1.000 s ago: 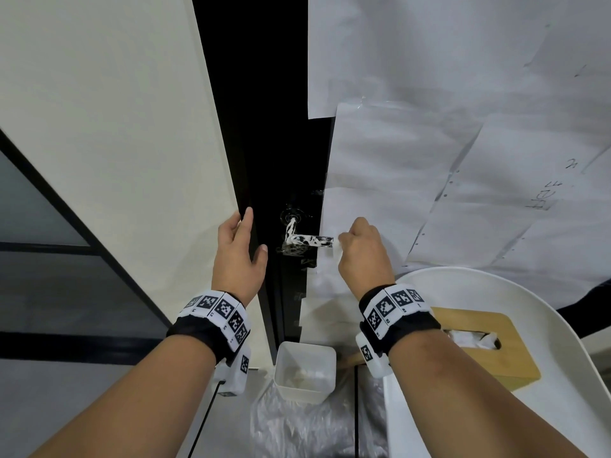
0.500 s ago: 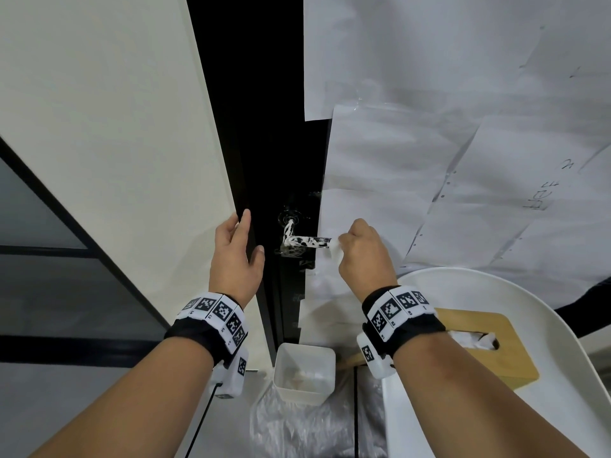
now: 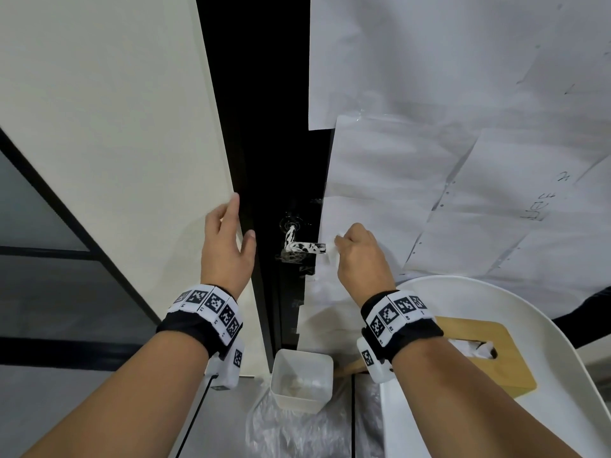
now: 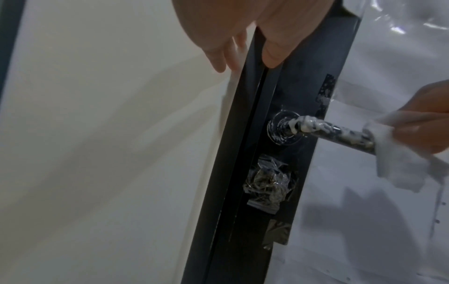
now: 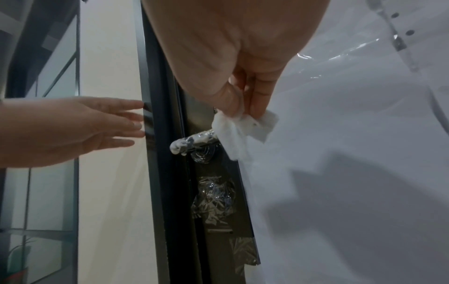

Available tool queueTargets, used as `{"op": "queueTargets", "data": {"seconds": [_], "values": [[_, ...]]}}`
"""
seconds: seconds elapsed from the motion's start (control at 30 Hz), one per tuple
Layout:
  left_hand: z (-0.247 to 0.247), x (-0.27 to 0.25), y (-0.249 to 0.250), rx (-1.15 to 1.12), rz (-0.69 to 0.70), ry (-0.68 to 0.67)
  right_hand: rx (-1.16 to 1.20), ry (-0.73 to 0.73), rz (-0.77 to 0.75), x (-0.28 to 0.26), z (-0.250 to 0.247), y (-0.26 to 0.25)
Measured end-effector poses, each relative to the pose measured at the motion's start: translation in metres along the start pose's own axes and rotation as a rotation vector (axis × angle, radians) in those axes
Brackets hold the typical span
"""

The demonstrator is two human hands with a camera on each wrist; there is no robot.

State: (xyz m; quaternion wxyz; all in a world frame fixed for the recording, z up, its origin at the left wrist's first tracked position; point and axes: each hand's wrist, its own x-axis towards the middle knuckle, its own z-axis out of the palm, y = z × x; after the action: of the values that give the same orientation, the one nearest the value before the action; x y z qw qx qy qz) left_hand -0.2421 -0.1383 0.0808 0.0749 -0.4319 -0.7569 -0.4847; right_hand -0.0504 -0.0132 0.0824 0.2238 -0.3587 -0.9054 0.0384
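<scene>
white tissue [image 5: 239, 125] pinched in right hand [image 3: 360, 256], at door handle [image 3: 305, 247] tip

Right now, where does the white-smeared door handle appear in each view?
Head: door handle, centre of the picture.
Left wrist: door handle, right of centre, tip in tissue.
Right wrist: door handle, centre, left of tissue.
Shared landmark: crumpled clear plastic just below it.

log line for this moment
step: wipe door handle | right hand: pinches tissue on handle tip | left hand: touching door frame | handle: white smears
</scene>
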Motion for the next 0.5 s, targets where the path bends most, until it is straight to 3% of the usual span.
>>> {"op": "queueTargets", "data": {"seconds": [0.13, 0.5], "values": [[0.0011, 0.0034, 0.0076, 0.128, 0.107, -0.025, -0.001, -0.077, -0.034, -0.002, -0.0009, -0.003], [0.0011, 0.0032, 0.0073, 0.193, 0.117, -0.053, 0.014, -0.026, 0.002, 0.001, 0.0021, -0.0036]]}}
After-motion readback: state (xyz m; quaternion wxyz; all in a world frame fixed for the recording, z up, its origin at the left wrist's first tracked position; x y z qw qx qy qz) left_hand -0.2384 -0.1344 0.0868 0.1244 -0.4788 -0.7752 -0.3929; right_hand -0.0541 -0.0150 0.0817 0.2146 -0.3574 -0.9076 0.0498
